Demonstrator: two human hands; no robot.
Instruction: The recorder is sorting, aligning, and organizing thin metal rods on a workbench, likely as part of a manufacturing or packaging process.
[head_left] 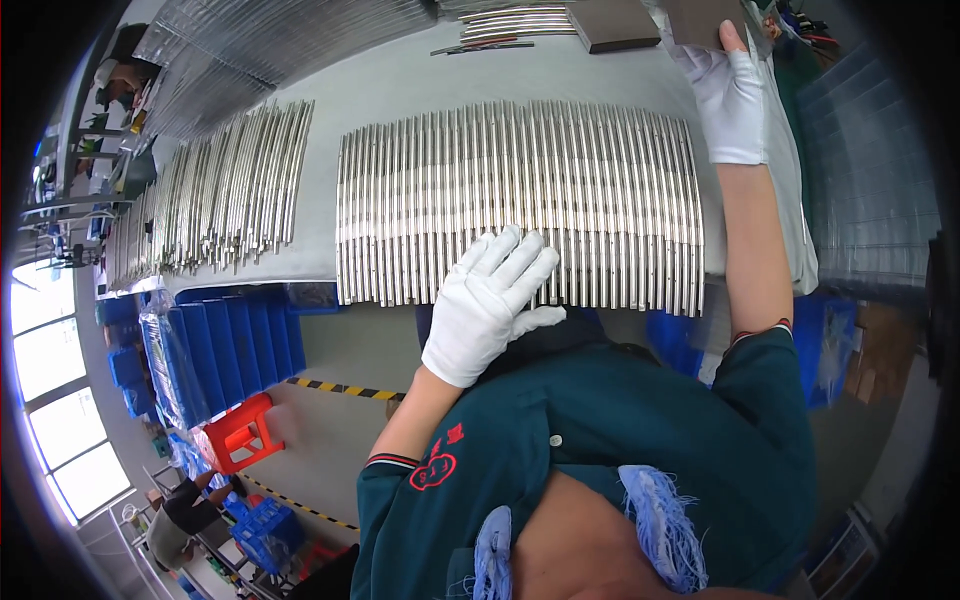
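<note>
A wide row of slim, shiny metal rods lies side by side on the pale worktable, their near ends jutting past its front edge. My left hand, in a white glove, rests on the near part of the row with its fingers stretched out. At the far right, my right hand reaches out and grips a flat dark brown block. Its glove leaves the thumb tip bare. The block is partly cut off by the picture's upper edge. A similar brown block lies on the table just left of it.
Looser rods lie at the left, and a few more rods at the back. Stacked clear plastic trays stand at the far left. Below are blue bins and a red stool. Another person is at lower left.
</note>
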